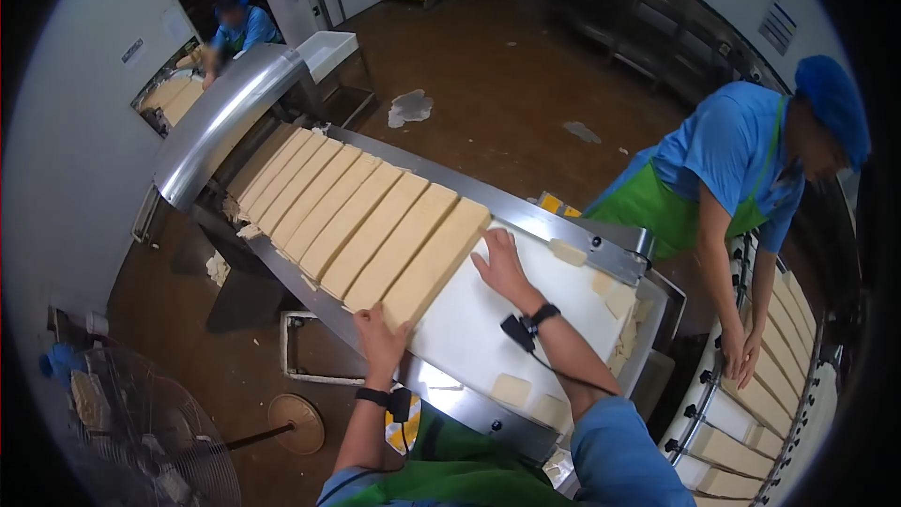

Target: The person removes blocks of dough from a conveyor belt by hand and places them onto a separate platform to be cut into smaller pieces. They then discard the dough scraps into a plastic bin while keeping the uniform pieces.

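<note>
Long pale-yellow blocks, resembling dough or tofu, lie side by side across a white conveyor belt (469, 319). My left hand (379, 342) grips the near end of the rightmost block (439, 261), thumb and fingers on either side of its corner. At that block's far end, my right hand (503, 268) holds its edge with curved fingers; the exact fingertip contact is partly hidden. The block still lies flat against its neighbour (402, 242). Both wrists wear black bands with small dark devices and cables.
Flat offcuts (511, 390) lie on the belt, and scraps fill a tray (657, 319) at its end. A curved metal hood (225, 117) covers the far end. On the right, a co-worker (723, 160) handles blocks on another conveyor (741, 437). A fan (150, 432) stands lower left.
</note>
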`<state>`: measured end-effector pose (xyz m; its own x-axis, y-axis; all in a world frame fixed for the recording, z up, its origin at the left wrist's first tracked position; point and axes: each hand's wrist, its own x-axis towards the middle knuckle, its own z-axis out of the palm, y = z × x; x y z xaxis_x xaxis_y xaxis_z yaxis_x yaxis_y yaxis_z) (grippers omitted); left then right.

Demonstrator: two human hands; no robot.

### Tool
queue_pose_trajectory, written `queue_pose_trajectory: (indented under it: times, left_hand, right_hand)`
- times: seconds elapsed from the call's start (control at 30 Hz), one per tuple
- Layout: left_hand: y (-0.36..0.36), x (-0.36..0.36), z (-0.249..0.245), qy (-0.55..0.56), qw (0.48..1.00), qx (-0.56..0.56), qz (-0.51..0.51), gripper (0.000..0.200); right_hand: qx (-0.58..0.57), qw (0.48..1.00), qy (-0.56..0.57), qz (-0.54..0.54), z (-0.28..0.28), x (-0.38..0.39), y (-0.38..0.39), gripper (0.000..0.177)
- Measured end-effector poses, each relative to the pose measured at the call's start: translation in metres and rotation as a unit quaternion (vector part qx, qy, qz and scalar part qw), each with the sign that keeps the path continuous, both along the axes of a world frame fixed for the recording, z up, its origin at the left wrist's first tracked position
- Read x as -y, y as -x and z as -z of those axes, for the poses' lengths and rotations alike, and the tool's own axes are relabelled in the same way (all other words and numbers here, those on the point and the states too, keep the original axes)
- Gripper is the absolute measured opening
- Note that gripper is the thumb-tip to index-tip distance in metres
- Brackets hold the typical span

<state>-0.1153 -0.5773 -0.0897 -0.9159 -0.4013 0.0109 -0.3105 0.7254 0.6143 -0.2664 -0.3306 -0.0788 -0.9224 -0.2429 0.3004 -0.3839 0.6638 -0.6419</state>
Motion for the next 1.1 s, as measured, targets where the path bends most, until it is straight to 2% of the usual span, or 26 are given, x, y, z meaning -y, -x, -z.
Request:
queue_pose_trajectory:
  times: [0.1,0.27,0.47,0.53,0.67,0.7,0.77,0.8,0.83,0.87,0.9,0.93,0.97,1.0,1.03,1.07,1.1]
  left_hand:
    - [0.003,-0.009,0.000,0.008,1.000,-0.013,0.014,0.077]
    - [0.009,-0.025,-0.011,0.015,1.000,0.021,-0.005,0.082]
    - [0.018,-0.034,-0.024,0.015,0.996,0.087,-0.001,0.082]
    - [0.017,-0.035,-0.025,0.035,0.995,0.089,0.018,0.080]
    - [0.011,-0.041,-0.023,0.058,0.983,0.055,0.164,0.080]
    - [0.011,-0.045,-0.028,0.046,0.975,0.068,0.205,0.080]
    - [0.013,-0.051,-0.034,0.035,0.949,0.096,0.297,0.088]
    - [0.013,-0.052,-0.040,0.057,0.943,0.133,0.300,0.091]
    - [0.015,-0.055,-0.048,0.080,0.933,0.167,0.309,0.094]
    - [0.018,-0.060,-0.051,0.106,0.918,0.198,0.327,0.097]
    - [0.018,-0.056,-0.036,0.085,0.916,0.188,0.345,0.103]
    - [0.018,-0.062,-0.036,0.056,0.923,0.194,0.328,0.102]
    - [0.016,-0.060,-0.008,0.082,0.927,0.118,0.347,0.098]
    - [0.012,-0.062,0.001,0.104,0.934,0.062,0.337,0.092]
    - [0.012,-0.074,-0.026,0.059,0.941,0.124,0.309,0.085]
    - [0.004,-0.079,-0.029,0.074,0.945,0.072,0.311,0.081]
    - [-0.004,-0.090,-0.040,0.068,0.950,0.068,0.298,0.075]
  right_hand:
    - [0.039,0.995,-0.080,0.042,0.001,0.026,0.047,0.051]
    - [0.125,0.961,-0.223,0.109,0.005,0.044,0.079,0.049]
    - [0.115,0.955,-0.252,0.105,-0.001,0.039,0.075,0.049]
    - [0.101,0.957,-0.229,0.146,0.001,0.020,0.056,0.049]
    - [0.027,0.963,-0.125,0.237,0.015,-0.050,-0.018,0.047]
    - [0.036,0.961,-0.102,0.256,0.032,-0.072,-0.041,0.049]
    - [0.145,0.928,-0.053,0.339,0.009,-0.093,-0.079,0.052]
    - [0.196,0.902,-0.025,0.384,-0.011,-0.104,-0.102,0.054]
    - [0.268,0.874,0.050,0.402,-0.030,-0.107,-0.115,0.057]
    - [0.160,0.896,-0.004,0.413,-0.001,-0.109,-0.129,0.058]
    - [0.055,0.901,-0.070,0.424,0.038,-0.110,-0.141,0.058]
    - [-0.022,0.891,-0.194,0.410,0.057,-0.101,-0.148,0.060]
    - [0.131,0.913,-0.078,0.378,0.021,-0.093,-0.150,0.063]
    - [0.119,0.917,-0.060,0.376,0.004,-0.086,-0.159,0.064]
    - [0.125,0.911,-0.037,0.390,-0.003,-0.085,-0.170,0.063]
    - [0.129,0.908,-0.012,0.399,-0.004,-0.085,-0.180,0.063]
    - [0.099,0.903,-0.019,0.417,0.000,-0.085,-0.192,0.065]
